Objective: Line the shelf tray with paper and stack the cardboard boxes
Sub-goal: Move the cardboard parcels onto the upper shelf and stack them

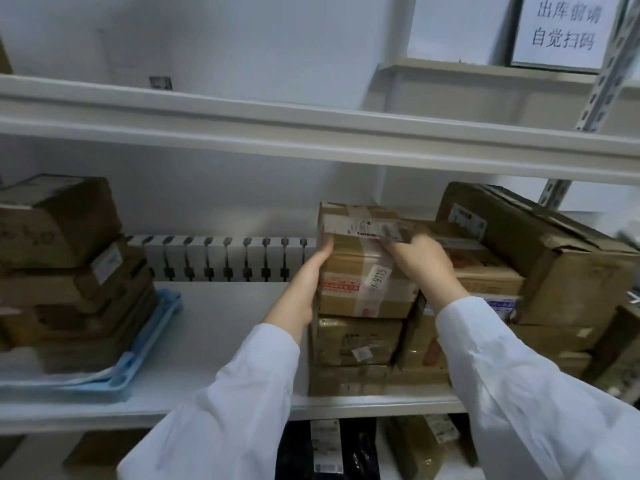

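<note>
Both hands are on the top cardboard box (pixel 360 271) of a stack on the white shelf (pixel 221 327). The left hand (pixel 311 271) lies flat and open against the box's left side, fingers extended upward along the edge. The right hand (pixel 420 263) curls over the box's upper right corner, fingertips on the white barcode label (pixel 363 228) at the top edge; between them the two hands clasp the box. A strip of clear tape runs down its front with a small tag reading "K-9715". Directly below the hands sit two more boxes (pixel 356 341) of the same stack, one on the other. Just right of the right hand stand further cartons, the largest (pixel 540 251) tilted and leaning with a torn flap. Well to the left of the left hand, a light blue tray (pixel 152 337) rests on the shelf; it holds a pile of brown boxes (pixel 69 271) stacked several high, and a thin pale sheet (pixel 65 377) shows under them at the tray's front edge. Beyond the hands, against the back wall, runs a white row of slotted holders (pixel 225 258). White sleeves (pixel 242 393) cover both forearms. Below the shelf, more cartons and dark packets (pixel 356 448) sit on a lower level.
</note>
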Available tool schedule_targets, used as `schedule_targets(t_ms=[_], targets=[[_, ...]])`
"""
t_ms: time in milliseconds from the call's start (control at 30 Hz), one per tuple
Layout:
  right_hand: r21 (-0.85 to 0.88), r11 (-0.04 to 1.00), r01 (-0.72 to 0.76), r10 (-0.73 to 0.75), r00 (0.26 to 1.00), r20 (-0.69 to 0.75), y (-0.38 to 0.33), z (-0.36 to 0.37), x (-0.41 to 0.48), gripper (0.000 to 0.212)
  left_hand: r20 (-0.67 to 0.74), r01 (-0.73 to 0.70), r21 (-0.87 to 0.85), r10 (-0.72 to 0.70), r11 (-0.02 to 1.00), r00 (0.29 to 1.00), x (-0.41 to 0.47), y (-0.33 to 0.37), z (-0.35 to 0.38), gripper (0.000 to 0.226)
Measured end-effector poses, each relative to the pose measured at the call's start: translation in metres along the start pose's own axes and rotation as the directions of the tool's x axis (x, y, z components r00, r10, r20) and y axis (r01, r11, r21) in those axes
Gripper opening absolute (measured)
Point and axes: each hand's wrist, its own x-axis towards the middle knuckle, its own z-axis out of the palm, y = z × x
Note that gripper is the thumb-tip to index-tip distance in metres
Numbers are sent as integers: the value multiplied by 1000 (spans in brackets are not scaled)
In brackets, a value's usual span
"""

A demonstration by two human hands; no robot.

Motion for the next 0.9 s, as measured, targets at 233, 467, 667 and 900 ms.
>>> schedule_targets(t_ms=[233, 467, 667, 900], targets=[[231, 964, 131, -114, 990, -86, 1, -8, -10, 60, -48, -20, -119, 14, 993, 999, 2, -15, 2, 58], [323, 916, 237, -201, 969, -142, -7, -10, -27, 74, -174, -102, -190, 69, 977, 982, -2, -17, -9, 56], [403, 876, 265, -250, 964, -89, -20, -1, -39, 71, -212, -114, -248, 61, 962, 975, -10, -14, -30, 44], [718, 695, 52, -119, 992, 44, -44, 4, -48, 90, -200, -6, -294, -55, 956, 978, -26, -1, -95, 62]])
